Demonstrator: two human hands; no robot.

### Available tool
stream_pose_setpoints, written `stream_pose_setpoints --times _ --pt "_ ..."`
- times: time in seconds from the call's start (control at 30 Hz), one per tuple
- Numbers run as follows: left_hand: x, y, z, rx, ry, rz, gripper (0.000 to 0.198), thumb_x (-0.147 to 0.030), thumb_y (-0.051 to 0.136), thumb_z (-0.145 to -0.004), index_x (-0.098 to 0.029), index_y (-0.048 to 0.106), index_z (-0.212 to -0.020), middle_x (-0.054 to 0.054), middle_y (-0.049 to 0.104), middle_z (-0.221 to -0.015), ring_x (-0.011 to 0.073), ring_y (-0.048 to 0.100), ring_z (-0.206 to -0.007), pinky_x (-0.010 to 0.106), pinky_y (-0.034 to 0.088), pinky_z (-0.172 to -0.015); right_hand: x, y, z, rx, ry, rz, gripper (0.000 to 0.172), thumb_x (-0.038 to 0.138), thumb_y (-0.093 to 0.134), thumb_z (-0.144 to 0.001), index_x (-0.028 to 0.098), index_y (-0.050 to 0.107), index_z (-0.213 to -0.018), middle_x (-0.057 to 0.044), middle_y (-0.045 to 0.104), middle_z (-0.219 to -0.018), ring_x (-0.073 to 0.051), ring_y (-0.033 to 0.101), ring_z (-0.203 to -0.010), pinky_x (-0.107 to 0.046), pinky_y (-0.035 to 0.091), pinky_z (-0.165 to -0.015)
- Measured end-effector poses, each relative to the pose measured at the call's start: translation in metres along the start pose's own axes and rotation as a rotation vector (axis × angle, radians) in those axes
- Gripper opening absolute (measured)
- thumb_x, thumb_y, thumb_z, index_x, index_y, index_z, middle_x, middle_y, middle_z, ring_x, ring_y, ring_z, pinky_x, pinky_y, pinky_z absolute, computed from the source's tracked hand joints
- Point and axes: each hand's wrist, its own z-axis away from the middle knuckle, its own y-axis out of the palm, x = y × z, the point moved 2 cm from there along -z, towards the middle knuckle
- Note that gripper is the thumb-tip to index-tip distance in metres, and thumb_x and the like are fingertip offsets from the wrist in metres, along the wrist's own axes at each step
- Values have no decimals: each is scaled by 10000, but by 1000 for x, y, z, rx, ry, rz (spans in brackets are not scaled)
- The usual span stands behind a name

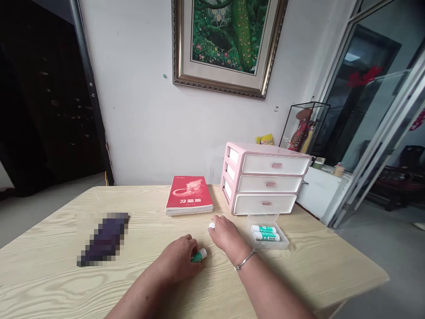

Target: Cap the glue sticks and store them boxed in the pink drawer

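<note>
My left hand (181, 257) is low over the table, its fingers wrapped round a green and white glue stick (199, 255). The white end of the stick points away to the right; the rest is hidden by my fingers. A little farther forward, my right hand (224, 231) grips a white round piece (211, 226) between thumb and fingers. Whether that is a cap or the end of another glue stick, I cannot tell. To the right of this hand, a clear plastic box (282, 243) with its lid up holds glue sticks (266, 236) lying on their sides.
Red-covered books (189, 195) lie stacked beyond my hands. A pink and white three-drawer unit (265, 177) stands at the back right, behind the clear box. At the left, a dark pixelated patch (106, 239) covers something on the wooden table (59, 283).
</note>
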Motion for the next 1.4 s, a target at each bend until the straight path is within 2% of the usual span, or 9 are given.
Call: stream_pose_setpoints --times 0.13,0.23,0.33,0.4,0.5,0.57,0.77,1.0,1.4 --pt "6 1 -4 -48 -8 71 118 -336 594 -746 -221 604 -720 52 623 -793 207 550 -661 288 286 -578 -7 23 -8 -42 -22 -46 214 207 588 -840 173 676 -1032 -141 669 -1006 -253 637 -953 -326 453 -841" --pt "7 -2 -8 -114 -38 257 196 -380 547 -830 -210 565 -732 28 594 -722 179 517 -638 275 294 -578 -18 27 -11 -73 7 -343 169 255 577 -864 171 672 -976 -101 680 -931 -210 629 -875 -308 465 -801" --pt "2 -7 -9 -93 -74 664 289 -476 513 -888 -195 547 -826 23 586 -751 165 531 -660 266 369 -597 -25 20 -15 -64 98 -826 293 388 557 -879 151 630 -1034 -51 657 -825 -159 591 -698 -269 468 -628" --pt "-4 -10 -8 -40 -84 990 323 -504 521 -895 -182 547 -914 43 599 -839 174 573 -731 285 436 -650 -24 14 -14 -43 124 -1093 406 497 566 -859 142 609 -1050 -25 618 -782 -127 539 -601 -232 411 -513" --pt "-10 -14 -6 -27 -73 1353 340 -475 554 -896 -174 544 -1052 61 583 -911 190 589 -810 320 487 -683 -17 6 -9 -12 107 -1302 497 605 576 -826 137 617 -987 7 561 -700 -95 476 -525 -210 347 -458" --pt "-11 -16 -5 -39 -70 1459 355 -456 565 -897 -171 542 -1107 54 560 -897 174 567 -772 296 479 -614 -12 3 -5 6 85 -1359 510 620 584 -821 136 628 -978 26 529 -649 -84 445 -498 -209 334 -454" --pt "-6 -13 -4 -30 -126 1355 356 -466 570 -896 -168 560 -1091 14 523 -815 98 458 -625 215 338 -500 0 -3 5 104 -36 -1452 476 571 590 -853 148 643 -1066 5 564 -706 -88 475 -551 -217 364 -498" --pt "-11 -12 -4 33 -98 1076 305 -479 522 -917 -176 516 -952 1 541 -791 92 441 -616 216 306 -514 1 -8 7 90 -112 -1473 377 463 669 -831 177 618 -1073 -5 582 -801 -107 511 -648 -222 391 -533" --pt "-10 -14 -3 74 -18 978 330 -507 508 -920 -177 513 -908 -21 518 -771 75 400 -588 210 275 -507 -7 -17 11 71 -319 -1145 379 379 622 -881 221 631 -1225 -22 596 -903 -125 511 -749 -255 450 -653"
